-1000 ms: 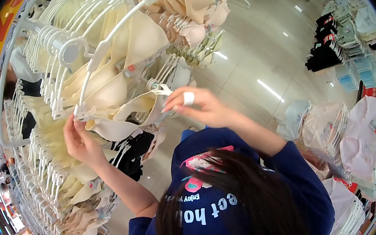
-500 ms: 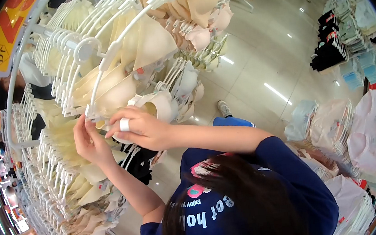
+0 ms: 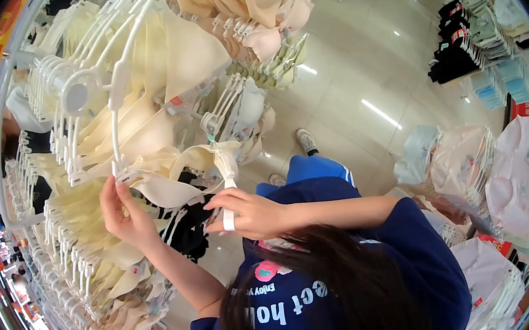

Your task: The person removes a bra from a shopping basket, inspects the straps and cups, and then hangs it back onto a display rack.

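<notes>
— Where is the cream bra [image 3: 168, 176]?

— On the round rack [image 3: 6, 122], under the white hanger [image 3: 114, 97], among the other pale ones.

— What are the hands doing?

— The left hand [image 3: 121, 214] has its fingertips pinched together on the bra's edge, right at the hanger's lower clip. The right hand [image 3: 250, 212], a white band on one finger, is closed around the strap [image 3: 228, 169], which runs down from the bra to that hand in front of the chest.

— How far along does it look?

— I'd judge about halfway. The left end seems seated at the clip. The right side droops, and its strap isn't fastened to the hanger yet.
</notes>
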A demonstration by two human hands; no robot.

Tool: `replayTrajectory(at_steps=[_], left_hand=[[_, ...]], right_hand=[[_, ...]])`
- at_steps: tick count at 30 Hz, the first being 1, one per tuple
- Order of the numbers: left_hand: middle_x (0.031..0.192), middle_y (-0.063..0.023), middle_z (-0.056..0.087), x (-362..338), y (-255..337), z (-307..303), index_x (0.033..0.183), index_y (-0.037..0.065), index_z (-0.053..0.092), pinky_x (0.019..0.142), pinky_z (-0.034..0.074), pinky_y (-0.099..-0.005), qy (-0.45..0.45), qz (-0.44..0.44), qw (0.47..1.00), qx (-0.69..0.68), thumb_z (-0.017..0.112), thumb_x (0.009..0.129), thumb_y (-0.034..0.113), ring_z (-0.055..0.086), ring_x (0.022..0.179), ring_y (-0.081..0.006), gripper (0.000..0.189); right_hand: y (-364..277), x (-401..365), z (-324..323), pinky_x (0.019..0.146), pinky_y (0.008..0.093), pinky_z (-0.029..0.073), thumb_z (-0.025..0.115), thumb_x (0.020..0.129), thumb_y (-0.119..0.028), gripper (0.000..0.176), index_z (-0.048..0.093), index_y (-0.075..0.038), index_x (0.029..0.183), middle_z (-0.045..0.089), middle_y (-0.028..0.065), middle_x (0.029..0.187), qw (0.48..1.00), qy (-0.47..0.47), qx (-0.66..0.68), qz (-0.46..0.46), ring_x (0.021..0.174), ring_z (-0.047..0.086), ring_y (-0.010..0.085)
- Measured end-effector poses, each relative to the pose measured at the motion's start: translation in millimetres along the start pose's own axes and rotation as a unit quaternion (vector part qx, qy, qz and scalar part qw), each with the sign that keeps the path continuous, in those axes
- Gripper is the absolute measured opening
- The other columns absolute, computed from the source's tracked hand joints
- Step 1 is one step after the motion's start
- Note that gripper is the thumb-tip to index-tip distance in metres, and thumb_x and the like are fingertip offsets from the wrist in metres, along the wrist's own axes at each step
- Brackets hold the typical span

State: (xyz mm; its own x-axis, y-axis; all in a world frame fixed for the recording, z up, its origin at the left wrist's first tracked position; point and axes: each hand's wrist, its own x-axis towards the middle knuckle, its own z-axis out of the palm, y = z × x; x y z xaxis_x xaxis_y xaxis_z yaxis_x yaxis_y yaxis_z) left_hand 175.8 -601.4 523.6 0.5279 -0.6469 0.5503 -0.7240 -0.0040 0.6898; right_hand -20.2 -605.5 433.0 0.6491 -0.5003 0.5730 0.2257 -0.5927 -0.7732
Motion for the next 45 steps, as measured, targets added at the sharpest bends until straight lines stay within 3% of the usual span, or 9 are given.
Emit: replayTrajectory(at_steps=[4,11,14,23,27,31,36,40,45], left_hand=[[0.084,-0.0079,0.060,-3.7,1.3,7.9,0.101,-0.006,0.056,0.068,0.044,-0.0215,0.007,-0.020,1.000,0.015,0.051,0.087,0.005,0.056,0.076,-0.0107,0.018],[0.082,-0.0093,0.062,-6.3,6.4,15.1,0.102,-0.006,0.056,0.067,0.046,-0.0224,0.035,-0.037,0.998,0.042,0.050,0.088,0.007,0.058,0.074,-0.0124,0.019],[0.084,-0.0097,0.062,-5.9,4.7,14.6,0.102,-0.005,0.056,0.068,0.046,-0.0221,0.035,-0.036,0.997,0.053,0.050,0.088,0.008,0.058,0.075,-0.0125,0.020],[0.084,-0.0088,0.062,-0.6,5.2,15.2,0.104,-0.005,0.056,0.069,0.046,-0.0216,0.051,-0.031,0.997,0.055,0.051,0.089,0.011,0.058,0.075,-0.0117,0.023],[0.085,-0.0089,0.062,-0.5,1.4,12.9,0.104,-0.005,0.056,0.069,0.046,-0.0216,0.043,-0.024,0.998,0.048,0.052,0.088,0.011,0.058,0.075,-0.0117,0.023],[0.085,-0.0086,0.062,0.1,0.1,9.5,0.105,-0.005,0.056,0.069,0.045,-0.0210,0.044,-0.024,0.997,0.059,0.052,0.088,0.009,0.057,0.075,-0.0112,0.022],[0.087,-0.0090,0.061,-0.6,-1.6,13.9,0.101,-0.005,0.057,0.069,0.045,-0.0219,0.035,-0.023,0.998,0.040,0.052,0.087,0.006,0.057,0.076,-0.0116,0.019],[0.088,-0.0093,0.061,2.7,-2.6,13.9,0.100,-0.006,0.058,0.069,0.045,-0.0219,0.019,-0.016,0.999,0.037,0.051,0.086,0.004,0.056,0.077,-0.0118,0.018],[0.087,-0.0088,0.062,6.2,-4.2,12.5,0.099,-0.005,0.058,0.068,0.045,-0.0221,0.015,-0.003,1.000,0.017,0.051,0.086,0.004,0.057,0.077,-0.0117,0.017]], right_hand=[[17.6,-20.0,-2.7,0.082,0.0351,0.042,0.058,0.080,-0.012,0.017,0.062,-0.010,0.096,0.049,0.0123,0.105,0.994,-0.030,0.077,0.078,0.097,0.048,0.0280],[79.3,-17.7,-13.4,0.075,0.0274,0.041,0.053,0.085,-0.014,0.033,0.045,0.002,0.113,0.044,0.0114,0.103,0.875,0.231,0.169,0.390,0.084,0.050,0.0197],[114.0,-8.2,-18.1,0.075,0.0290,0.042,0.054,0.085,-0.023,0.036,0.049,0.003,0.110,0.053,0.0155,0.101,0.881,0.246,0.129,0.383,0.090,0.052,0.0195],[127.4,38.0,-22.6,0.059,0.0330,0.046,0.056,0.079,-0.042,0.051,0.057,0.005,0.099,0.059,0.0131,0.062,0.889,-0.073,0.090,0.442,0.059,0.060,0.0215],[125.5,37.9,-7.8,0.056,0.0316,0.045,0.058,0.079,-0.039,0.052,0.054,0.005,0.107,0.059,0.0129,0.064,0.851,-0.054,0.141,0.503,0.059,0.059,0.0187],[128.4,16.1,6.3,0.055,0.0266,0.043,0.059,0.081,-0.030,0.056,0.044,0.009,0.118,0.058,0.0077,0.067,0.854,0.137,0.181,0.468,0.059,0.054,0.0122],[129.7,4.9,5.5,0.045,0.0204,0.034,0.059,0.082,-0.025,0.055,0.039,0.007,0.122,0.054,0.0018,0.066,0.738,0.275,0.298,0.539,0.054,0.047,0.0064],[96.1,3.0,-19.3,0.041,0.0197,0.032,0.058,0.083,-0.024,0.049,0.042,0.003,0.121,0.051,-0.0004,0.064,0.752,0.110,0.282,0.586,0.045,0.041,0.0050],[61.3,-24.9,-27.3,0.050,0.0220,0.039,0.054,0.085,-0.020,0.038,0.047,-0.002,0.119,0.054,0.0003,0.073,0.823,0.133,0.261,0.487,0.056,0.048,0.0071]])
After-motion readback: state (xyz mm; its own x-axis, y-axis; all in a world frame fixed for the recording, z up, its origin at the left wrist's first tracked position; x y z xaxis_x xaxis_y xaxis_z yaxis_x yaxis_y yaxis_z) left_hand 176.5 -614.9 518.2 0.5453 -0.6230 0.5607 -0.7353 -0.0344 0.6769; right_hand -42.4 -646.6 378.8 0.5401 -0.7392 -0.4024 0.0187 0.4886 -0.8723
